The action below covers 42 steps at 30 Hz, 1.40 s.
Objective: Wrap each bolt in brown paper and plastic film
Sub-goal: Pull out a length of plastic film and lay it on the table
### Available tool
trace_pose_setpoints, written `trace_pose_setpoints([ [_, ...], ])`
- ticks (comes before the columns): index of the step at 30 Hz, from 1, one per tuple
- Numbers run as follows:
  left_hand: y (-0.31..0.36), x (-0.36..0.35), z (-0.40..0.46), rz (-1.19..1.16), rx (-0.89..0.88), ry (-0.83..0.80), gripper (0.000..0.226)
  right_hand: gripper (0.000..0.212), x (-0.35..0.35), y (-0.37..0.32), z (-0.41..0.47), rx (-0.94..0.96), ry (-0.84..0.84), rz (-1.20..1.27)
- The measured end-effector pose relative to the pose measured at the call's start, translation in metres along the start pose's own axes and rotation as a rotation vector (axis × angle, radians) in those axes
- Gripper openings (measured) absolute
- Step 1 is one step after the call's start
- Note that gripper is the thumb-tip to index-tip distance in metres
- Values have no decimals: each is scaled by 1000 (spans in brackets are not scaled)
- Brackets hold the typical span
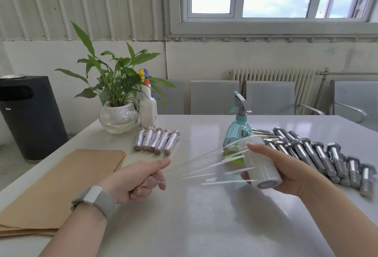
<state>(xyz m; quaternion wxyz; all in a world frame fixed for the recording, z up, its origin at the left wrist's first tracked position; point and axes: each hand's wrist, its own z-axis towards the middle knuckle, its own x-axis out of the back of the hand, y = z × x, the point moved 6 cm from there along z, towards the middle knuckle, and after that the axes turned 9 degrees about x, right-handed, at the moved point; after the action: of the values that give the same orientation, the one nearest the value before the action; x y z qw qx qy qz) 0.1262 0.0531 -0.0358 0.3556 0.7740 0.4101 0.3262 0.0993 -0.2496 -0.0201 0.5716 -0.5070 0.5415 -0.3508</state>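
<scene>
My right hand point(286, 166) holds a white roll of clear plastic film point(262, 164) above the pale grey worktop point(194, 215), thumb across its top and fingers curled under it. A stretched sheet of the film point(204, 164) runs left from the roll to my left hand point(135, 179), whose grip is closed around something already covered in film; I cannot tell what is inside it. A grey woven band with a white clasp point(94, 197) sits on that wrist.

On the near left of the worktop lies a stack of brown paper sheets point(61, 185). Beyond it, five finished bundles wrapped in brown paper and film point(156, 140) lie side by side. To the far right, a heap of bare silver steel hex bolts point(319, 154) spreads across the worktop.

A teal translucent spray bottle with a grey trigger point(238, 125) stands behind the roll. At the far left stand a leafy green plant in a round glass bowl point(117, 101) and, just beside it, a white spray bottle with a yellow, blue and red trigger point(147, 105).
</scene>
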Motion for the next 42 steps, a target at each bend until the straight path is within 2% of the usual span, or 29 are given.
trace_pose_setpoints([
  [5,-1,-1,0,16,-10,-48,34,66,0,-2,-2,2,-2,-19],
  [11,0,-2,-1,22,-41,-52,22,66,-4,-7,-6,3,-39,-29],
  [18,-1,-10,-6,150,-7,-153,35,75,-3,-8,-6,0,-24,-62],
  [21,-2,-11,-6,175,-8,-150,31,82,-1,-8,-6,-3,-28,-82],
  [24,-1,-8,-4,95,-24,-118,25,90,1,-8,-6,-4,-21,-97],
  [27,-1,-6,-2,28,-37,-115,35,76,1,-8,-6,9,-40,-108],
  [31,1,2,3,-57,-67,33,32,71,7,-8,-4,28,0,-126],
  [37,12,28,13,-107,-296,422,35,69,14,-8,0,52,77,-272],
  [42,10,45,21,-7,-372,592,34,67,21,-4,1,16,158,-168],
])
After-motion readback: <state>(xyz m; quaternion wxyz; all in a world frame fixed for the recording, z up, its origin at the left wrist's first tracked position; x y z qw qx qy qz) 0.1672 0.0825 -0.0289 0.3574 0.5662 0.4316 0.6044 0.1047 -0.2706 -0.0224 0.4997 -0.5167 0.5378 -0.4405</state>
